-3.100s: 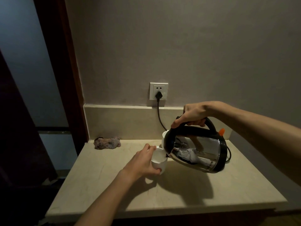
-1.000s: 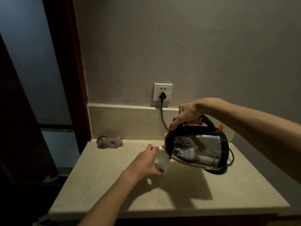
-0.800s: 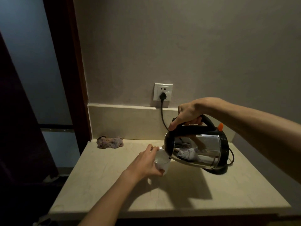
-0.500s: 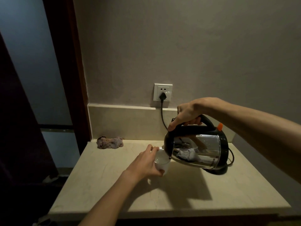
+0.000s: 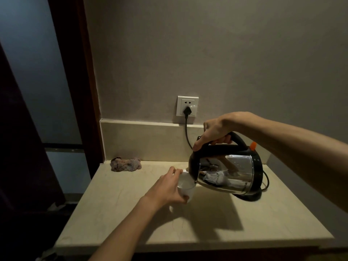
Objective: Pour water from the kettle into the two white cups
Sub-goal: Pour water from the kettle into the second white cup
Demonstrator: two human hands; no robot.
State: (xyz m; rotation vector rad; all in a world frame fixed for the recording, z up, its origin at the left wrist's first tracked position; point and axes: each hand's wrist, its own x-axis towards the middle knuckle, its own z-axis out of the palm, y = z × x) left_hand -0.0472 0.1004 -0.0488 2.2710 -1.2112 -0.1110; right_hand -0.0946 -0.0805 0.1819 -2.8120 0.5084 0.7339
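Pouring is what we see at the centre of the frame: our right hand [image 5: 216, 130] is wrapped tight around the black handle of the kettle [image 5: 227, 172], thumb pressed on the front of the handle near the lid. The kettle is steel-bodied with black trim and an orange tab at its rear, and it is tilted spout-down toward the left, lifted clear of the table [image 5: 120, 202].

Our left hand [image 5: 167, 187] grips a white cup [image 5: 185, 187] from its left side, fingers curled round the wall. The spout sits right over the cup's rim at its right edge. The cup is just left of the kettle, in the middle of the frame; we cannot tell whether its base rests on the table or is raised slightly. A second cup we cannot make out.

Below the kettle's right end a dark base [image 5: 252, 196] lies on the table, its cord [image 5: 187, 136] running up to a plug in the white wall socket [image 5: 187, 106] at upper centre. A crumpled pinkish cloth [image 5: 125, 164] lies against the backsplash at the table's far left corner.
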